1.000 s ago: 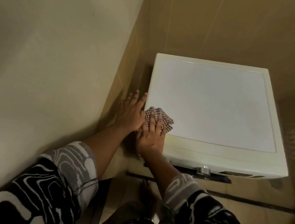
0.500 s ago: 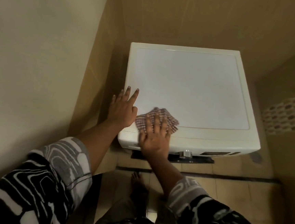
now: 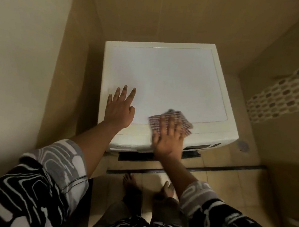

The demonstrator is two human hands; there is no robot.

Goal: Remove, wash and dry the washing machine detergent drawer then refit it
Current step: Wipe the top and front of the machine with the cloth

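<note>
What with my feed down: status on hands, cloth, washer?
Left hand flat on white washing machine top. Right hand pressing checked red-and-white cloth flat near front edge. Detergent drawer not discernible.

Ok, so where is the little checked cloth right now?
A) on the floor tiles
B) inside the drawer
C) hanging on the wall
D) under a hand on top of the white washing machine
D: the right hand presses the small red-and-white checked cloth flat on the white washing machine, on its top near the front edge.
</note>
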